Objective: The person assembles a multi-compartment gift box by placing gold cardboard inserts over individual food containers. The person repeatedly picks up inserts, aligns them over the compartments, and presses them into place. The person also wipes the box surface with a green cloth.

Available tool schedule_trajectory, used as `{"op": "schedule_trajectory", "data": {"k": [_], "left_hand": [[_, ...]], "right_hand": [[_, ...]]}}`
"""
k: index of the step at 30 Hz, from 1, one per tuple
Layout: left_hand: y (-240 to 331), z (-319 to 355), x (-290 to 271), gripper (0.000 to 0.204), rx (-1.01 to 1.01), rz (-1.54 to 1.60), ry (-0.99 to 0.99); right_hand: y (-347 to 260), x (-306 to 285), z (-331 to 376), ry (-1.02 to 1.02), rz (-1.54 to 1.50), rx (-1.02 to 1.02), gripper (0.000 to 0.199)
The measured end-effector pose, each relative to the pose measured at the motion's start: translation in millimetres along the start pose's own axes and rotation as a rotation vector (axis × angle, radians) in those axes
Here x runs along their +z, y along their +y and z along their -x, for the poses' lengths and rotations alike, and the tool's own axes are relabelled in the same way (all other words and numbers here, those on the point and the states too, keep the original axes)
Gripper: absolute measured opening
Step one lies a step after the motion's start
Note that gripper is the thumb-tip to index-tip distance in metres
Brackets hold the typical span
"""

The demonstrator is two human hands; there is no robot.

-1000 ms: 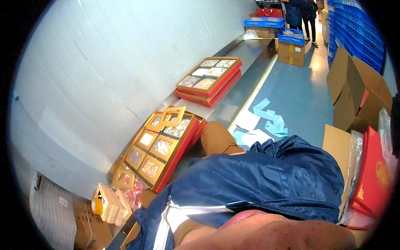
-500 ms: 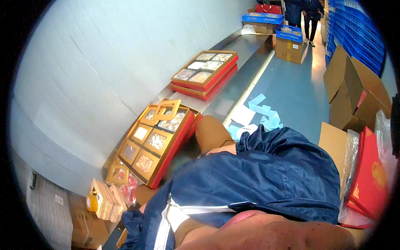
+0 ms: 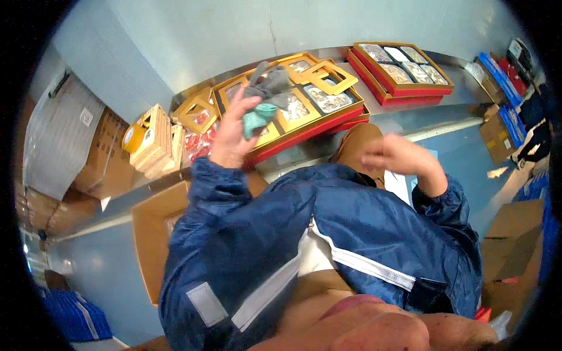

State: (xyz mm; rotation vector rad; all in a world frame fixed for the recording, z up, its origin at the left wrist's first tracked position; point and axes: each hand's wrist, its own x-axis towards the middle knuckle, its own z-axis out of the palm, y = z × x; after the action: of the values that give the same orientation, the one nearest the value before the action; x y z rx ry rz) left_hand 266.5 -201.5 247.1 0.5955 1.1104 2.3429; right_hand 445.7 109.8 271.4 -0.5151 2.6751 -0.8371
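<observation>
the left hand (image 3: 231, 137) is up in the air, fingers closed around a bunched grey and teal cloth (image 3: 264, 99). the cloth's long side runs up and to the right, out over the near red tray of gold boxes (image 3: 304, 108). the right hand (image 3: 395, 158) is blurry, fingers curled and holding nothing, above the shelf's front edge (image 3: 445, 126). a second red tray (image 3: 404, 73) sits further right.

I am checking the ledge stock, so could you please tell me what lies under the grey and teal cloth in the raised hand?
Under the cloth, held by the left hand, lies a red tray of gold-framed compartments with packets. The cloth and hand cover the compartments directly beneath, so their contents cannot be seen.
</observation>
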Motion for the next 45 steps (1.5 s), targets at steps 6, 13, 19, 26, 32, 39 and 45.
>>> {"op": "schedule_trajectory", "data": {"k": [6, 13, 19, 26, 32, 39, 45], "left_hand": [[-71, -70, 28, 0.049, -0.136, 0.162, -0.147], [-99, -101, 44, 0.045, -0.336, 0.386, -0.193], [-122, -124, 41, 0.043, -0.384, 0.396, -0.182], [-144, -136, 41, 0.022, -0.577, 0.188, 0.223], [-181, -140, 9, 0.022, -0.440, 0.320, 0.204], [-137, -113, 21, 0.030, -0.525, 0.012, -0.063], [-57, -56, -5, 0.035, -0.672, -0.519, -0.145]], "right_hand": [[13, -5, -70, 0.710, -0.578, -0.238, 0.062], [65, 5, -115, 0.852, -0.405, -0.190, 0.078], [93, 9, -114, 1.033, -0.243, -0.049, 0.045], [107, 4, -109, 1.165, 0.070, -0.323, 0.017], [136, 1, -112, 1.263, -1.435, -0.326, 0.023], [237, -33, -62, 0.910, -1.769, -0.640, 0.028], [245, -60, 7, 1.374, -1.799, -0.606, 0.022]]}}
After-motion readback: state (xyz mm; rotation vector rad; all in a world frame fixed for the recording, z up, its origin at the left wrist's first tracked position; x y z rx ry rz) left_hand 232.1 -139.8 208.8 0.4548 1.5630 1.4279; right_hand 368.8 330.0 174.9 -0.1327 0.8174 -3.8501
